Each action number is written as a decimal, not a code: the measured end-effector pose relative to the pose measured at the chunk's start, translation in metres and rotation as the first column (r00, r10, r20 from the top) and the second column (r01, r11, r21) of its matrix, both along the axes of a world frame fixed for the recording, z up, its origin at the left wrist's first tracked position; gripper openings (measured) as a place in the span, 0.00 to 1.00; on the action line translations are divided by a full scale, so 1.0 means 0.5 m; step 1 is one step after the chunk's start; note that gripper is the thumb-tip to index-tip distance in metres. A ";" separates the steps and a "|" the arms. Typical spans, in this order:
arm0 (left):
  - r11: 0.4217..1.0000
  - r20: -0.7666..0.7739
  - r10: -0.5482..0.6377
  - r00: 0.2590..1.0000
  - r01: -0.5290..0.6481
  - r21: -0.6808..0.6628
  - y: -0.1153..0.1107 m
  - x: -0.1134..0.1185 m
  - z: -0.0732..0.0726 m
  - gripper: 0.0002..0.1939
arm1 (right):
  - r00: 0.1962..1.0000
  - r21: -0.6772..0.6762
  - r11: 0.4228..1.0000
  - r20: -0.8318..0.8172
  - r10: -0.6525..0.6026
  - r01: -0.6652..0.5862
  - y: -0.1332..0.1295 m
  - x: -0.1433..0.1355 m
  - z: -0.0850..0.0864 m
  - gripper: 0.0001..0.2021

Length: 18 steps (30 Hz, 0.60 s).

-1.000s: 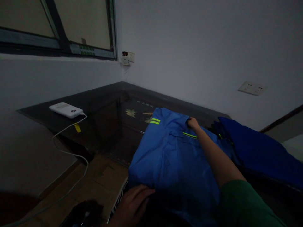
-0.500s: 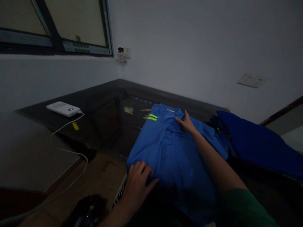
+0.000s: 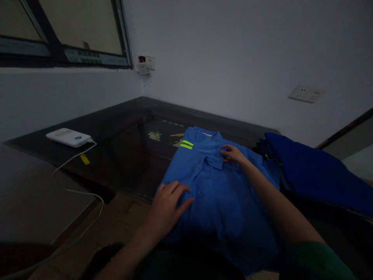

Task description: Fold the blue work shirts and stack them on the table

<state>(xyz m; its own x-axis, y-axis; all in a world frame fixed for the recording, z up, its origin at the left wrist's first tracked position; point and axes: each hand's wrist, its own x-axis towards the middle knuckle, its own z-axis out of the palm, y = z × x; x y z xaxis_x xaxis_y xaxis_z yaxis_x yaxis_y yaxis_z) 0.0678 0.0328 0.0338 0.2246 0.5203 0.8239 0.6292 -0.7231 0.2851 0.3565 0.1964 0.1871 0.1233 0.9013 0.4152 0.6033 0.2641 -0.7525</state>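
Note:
A blue work shirt (image 3: 210, 190) lies spread on the dark table, collar at the far end and front facing up. Yellow-green stripes (image 3: 186, 144) mark its left-side sleeve. My right hand (image 3: 234, 154) rests by the collar's right flap, fingers loosely bent and apart, with no cloth visibly pinched. Lower down, my left hand (image 3: 171, 200) lies over the shirt's left edge, its thumb spread from the fingers. The near hem is lost in shadow.
Folded darker blue cloth (image 3: 317, 175) is piled on the right of the table (image 3: 122, 116). A white box-shaped device (image 3: 69, 137) sits at the left, its white cable (image 3: 77, 190) hanging over the edge. Sockets (image 3: 305, 93) are on the wall behind.
My left hand has moved up along the shirt's edge. My right hand has shifted slightly down from the collar's top, and the collar flap now lies flatter. The view has shifted slightly.

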 end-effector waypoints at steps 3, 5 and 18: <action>0.987 0.046 -0.121 0.992 0.115 0.109 0.084 -0.017 0.130 0.08 | 0.983 0.156 0.982 0.127 -0.129 0.109 0.006 0.006 -0.008 0.20; 0.971 0.111 -0.201 0.973 0.182 0.157 0.181 -0.017 0.213 0.09 | 0.932 0.326 0.938 0.289 -0.217 0.117 0.004 0.005 -0.016 0.19; 0.991 -0.257 -0.095 0.962 0.116 0.066 0.651 0.049 0.403 0.10 | 0.566 0.236 0.950 0.821 -0.081 -0.207 -0.068 -0.037 -0.108 0.30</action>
<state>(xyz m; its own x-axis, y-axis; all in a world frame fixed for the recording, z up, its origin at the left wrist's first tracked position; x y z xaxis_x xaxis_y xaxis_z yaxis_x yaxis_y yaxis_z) 0.0922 0.3585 0.2354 0.4813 0.4170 0.7710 0.5921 -0.8032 0.0648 0.3378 0.1625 0.1329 -0.4481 0.7201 0.5298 0.8874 0.4302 0.1658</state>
